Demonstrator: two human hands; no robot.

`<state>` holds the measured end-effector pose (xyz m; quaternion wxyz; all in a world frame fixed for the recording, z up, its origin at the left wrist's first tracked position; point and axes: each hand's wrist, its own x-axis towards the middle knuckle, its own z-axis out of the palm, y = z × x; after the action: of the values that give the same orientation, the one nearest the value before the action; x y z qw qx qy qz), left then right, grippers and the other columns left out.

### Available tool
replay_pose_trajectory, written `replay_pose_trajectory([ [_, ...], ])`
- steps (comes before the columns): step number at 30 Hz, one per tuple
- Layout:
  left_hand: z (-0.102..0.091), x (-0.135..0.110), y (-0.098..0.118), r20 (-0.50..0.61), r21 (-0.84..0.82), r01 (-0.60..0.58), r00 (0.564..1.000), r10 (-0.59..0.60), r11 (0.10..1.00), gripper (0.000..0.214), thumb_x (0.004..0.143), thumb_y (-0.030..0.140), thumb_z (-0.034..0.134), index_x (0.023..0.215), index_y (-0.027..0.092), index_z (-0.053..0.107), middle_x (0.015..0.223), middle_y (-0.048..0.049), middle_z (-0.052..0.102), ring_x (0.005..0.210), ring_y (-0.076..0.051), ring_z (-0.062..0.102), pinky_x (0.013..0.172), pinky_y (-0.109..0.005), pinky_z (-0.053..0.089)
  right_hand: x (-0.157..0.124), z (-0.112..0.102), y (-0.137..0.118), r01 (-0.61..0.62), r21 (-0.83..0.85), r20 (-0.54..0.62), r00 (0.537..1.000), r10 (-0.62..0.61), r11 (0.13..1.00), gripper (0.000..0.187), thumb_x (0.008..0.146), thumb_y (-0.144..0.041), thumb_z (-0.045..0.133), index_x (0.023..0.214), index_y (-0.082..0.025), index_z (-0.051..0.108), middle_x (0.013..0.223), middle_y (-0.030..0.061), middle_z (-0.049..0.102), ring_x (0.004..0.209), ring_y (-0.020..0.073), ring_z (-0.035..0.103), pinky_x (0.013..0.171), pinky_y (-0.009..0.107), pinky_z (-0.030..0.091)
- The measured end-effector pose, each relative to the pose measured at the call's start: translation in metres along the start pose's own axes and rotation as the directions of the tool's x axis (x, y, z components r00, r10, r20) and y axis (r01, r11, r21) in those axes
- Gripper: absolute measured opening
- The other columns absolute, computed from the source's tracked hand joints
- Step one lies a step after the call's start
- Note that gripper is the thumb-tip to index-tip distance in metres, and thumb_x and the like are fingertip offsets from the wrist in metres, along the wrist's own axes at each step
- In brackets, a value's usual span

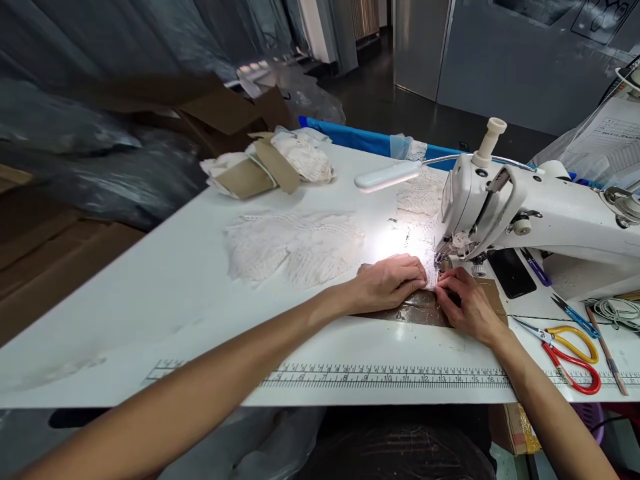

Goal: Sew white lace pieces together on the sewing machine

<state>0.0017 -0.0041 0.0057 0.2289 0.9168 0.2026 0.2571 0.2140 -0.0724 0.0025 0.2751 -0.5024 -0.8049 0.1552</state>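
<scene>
My left hand (391, 283) lies left of the needle of a white sewing machine (500, 200). Its fingers are pressed together on the near end of a white lace fabric strip (427, 237). On the other side of the needle, my right hand (469, 305) pinches the same end between thumb and fingers. The strip runs back beneath the presser foot (440, 260), and its far part is bunched behind the machine head. Under both hands is a shiny brown taped sheet (417, 311). Another white lace piece (300, 247) is spread flat to the left.
White lace bundles with cardboard bands (270, 163) lie at the back. A lamp (387, 177) shines beside the needle. To the right are a black phone (511, 272), scissors (570, 350), blue snips (575, 315) and a cord (617, 312). A ruler scale (390, 378) follows the table's front edge.
</scene>
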Motion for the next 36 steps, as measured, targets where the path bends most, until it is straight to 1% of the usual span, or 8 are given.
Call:
replay_pose_trajectory([
  [4,-0.002,-0.001,0.001,0.008,-0.005,0.005,1.0,-0.005,1.0,0.033,0.104,0.028,0.038,0.09,0.016,0.065,0.091,-0.0066,0.068,0.087,-0.018,0.063,0.08,-0.034,0.051,0.0,0.002,0.002,0.008,0.012,-0.029,1.0,-0.007,1.0,0.02,0.096,-0.028,0.049,0.086,-0.019,0.065,0.099,0.0098,0.064,0.086,0.0206,0.063,0.079,0.037,0.056],
  [9,-0.002,-0.004,-0.003,0.022,-0.046,-0.011,1.0,0.012,0.999,0.027,0.1,0.038,0.051,0.095,0.017,0.067,0.094,-0.0073,0.069,0.089,-0.019,0.063,0.082,-0.035,0.052,0.0,0.001,0.001,0.034,0.052,-0.064,0.997,-0.03,0.998,0.019,0.091,-0.022,0.052,0.08,-0.02,0.066,0.096,0.008,0.064,0.086,0.0187,0.064,0.081,0.035,0.056],
  [18,-0.001,-0.003,-0.001,-0.037,-0.041,-0.04,0.999,0.038,0.998,0.028,0.1,0.024,0.046,0.083,0.016,0.068,0.092,-0.0072,0.071,0.087,-0.017,0.066,0.078,-0.032,0.055,-0.001,-0.002,-0.001,0.054,0.102,-0.058,0.997,-0.048,0.993,0.017,0.089,-0.02,0.054,0.08,-0.02,0.069,0.095,0.0074,0.065,0.09,0.0187,0.065,0.085,0.035,0.056],
  [23,0.002,-0.002,0.001,-0.266,0.018,-0.026,0.963,0.029,1.0,0.019,0.096,0.016,0.045,0.084,0.015,0.061,0.089,-0.0079,0.07,0.077,-0.014,0.066,0.064,-0.027,0.056,-0.004,-0.001,0.005,-0.02,0.095,-0.127,0.991,0.032,0.995,0.017,0.091,-0.022,0.051,0.094,-0.019,0.067,0.094,0.0081,0.066,0.087,0.0194,0.066,0.08,0.035,0.057],
  [26,0.005,-0.002,0.001,-0.332,0.075,-0.044,0.941,0.067,0.996,0.013,0.093,0.015,0.048,0.087,0.014,0.059,0.099,-0.0107,0.071,0.086,-0.016,0.069,0.067,-0.027,0.059,-0.006,0.0,0.006,-0.016,0.013,-0.088,0.996,0.017,1.0,0.023,0.091,-0.023,0.051,0.108,-0.019,0.066,0.097,0.0099,0.062,0.089,0.0204,0.063,0.079,0.036,0.058],
  [30,0.007,-0.004,0.0,-0.29,0.125,-0.066,0.952,0.099,0.99,0.011,0.09,0.014,0.049,0.091,0.014,0.059,0.106,-0.0115,0.072,0.089,-0.018,0.071,0.067,-0.028,0.061,-0.009,0.002,0.005,0.117,-0.101,0.026,0.993,-0.115,0.988,0.033,0.092,-0.021,0.051,0.121,-0.02,0.066,0.109,0.013,0.056,0.1,0.0236,0.057,0.088,0.042,0.056],
  [33,0.008,-0.004,-0.001,-0.234,0.167,-0.099,0.963,0.137,0.981,0.013,0.089,0.012,0.047,0.09,0.015,0.06,0.097,-0.0093,0.074,0.079,-0.016,0.07,0.059,-0.025,0.058,-0.011,0.002,0.005,0.139,-0.094,0.052,0.99,-0.135,0.986,0.033,0.092,-0.019,0.05,0.12,-0.022,0.068,0.108,0.0119,0.055,0.101,0.0229,0.055,0.089,0.041,0.056],
  [36,0.007,-0.002,0.0,-0.149,0.228,-0.162,0.969,0.199,0.96,0.015,0.089,0.012,0.046,0.087,0.016,0.06,0.09,-0.0063,0.074,0.074,-0.015,0.067,0.063,-0.028,0.057,-0.013,0.0,0.005,0.149,-0.075,0.06,0.988,-0.145,0.986,0.031,0.09,-0.02,0.054,0.117,-0.022,0.07,0.108,0.0107,0.056,0.103,0.023,0.053,0.092,0.041,0.054],
])
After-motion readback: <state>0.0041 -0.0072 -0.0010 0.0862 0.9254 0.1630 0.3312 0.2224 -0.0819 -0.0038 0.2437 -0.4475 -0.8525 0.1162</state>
